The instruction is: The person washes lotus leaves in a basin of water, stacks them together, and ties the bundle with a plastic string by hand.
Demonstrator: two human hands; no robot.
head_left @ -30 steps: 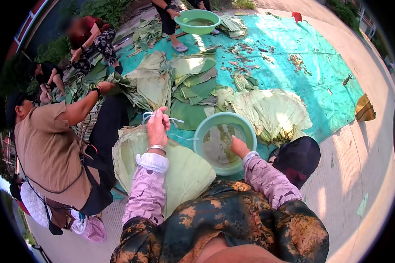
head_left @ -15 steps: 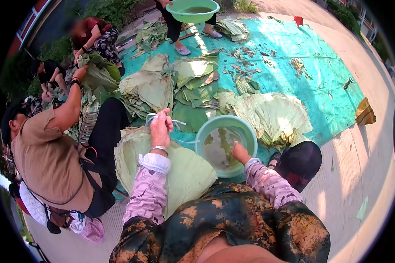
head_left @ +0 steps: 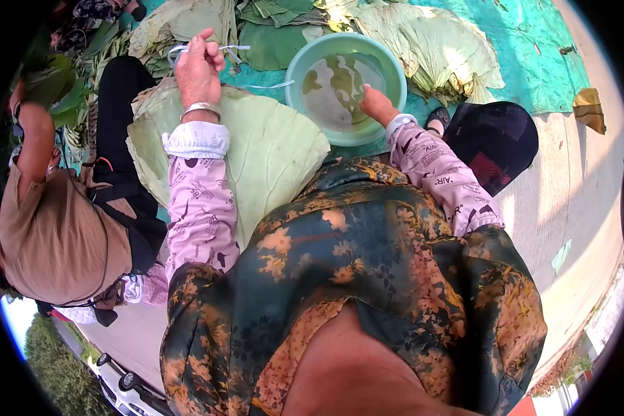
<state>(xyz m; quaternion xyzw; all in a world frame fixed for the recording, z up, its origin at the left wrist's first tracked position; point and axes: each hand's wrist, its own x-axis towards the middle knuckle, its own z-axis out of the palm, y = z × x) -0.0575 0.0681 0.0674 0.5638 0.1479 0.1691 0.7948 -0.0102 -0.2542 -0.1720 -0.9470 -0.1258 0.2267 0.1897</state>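
Note:
My left hand (head_left: 200, 73) is closed on thin white plastic string (head_left: 237, 48), whose loose ends stick out on both sides. It is above a large pale-green dried leaf (head_left: 274, 142), possibly lotus, lying in front of me. My right hand (head_left: 379, 105) reaches over the near right rim of a light green basin (head_left: 295, 104). Its fingers look curled inside the basin, and whatever they hold is hidden. Shallow cloudy water (head_left: 329, 100) with darker green patches shows in the basin.
Flattened leaf bundles (head_left: 430, 41) lie on a teal tarp (head_left: 544, 76) beyond the basin. A person in a brown shirt (head_left: 62, 229) sits close on my left, near green leaves. A dark mesh-covered knee (head_left: 492, 142) is at right. A white car (head_left: 128, 388) stands behind.
The view has tilted down, so hands, basin and leaves appear higher. The left hand still holds the string. The right hand is slightly nearer the basin's rim.

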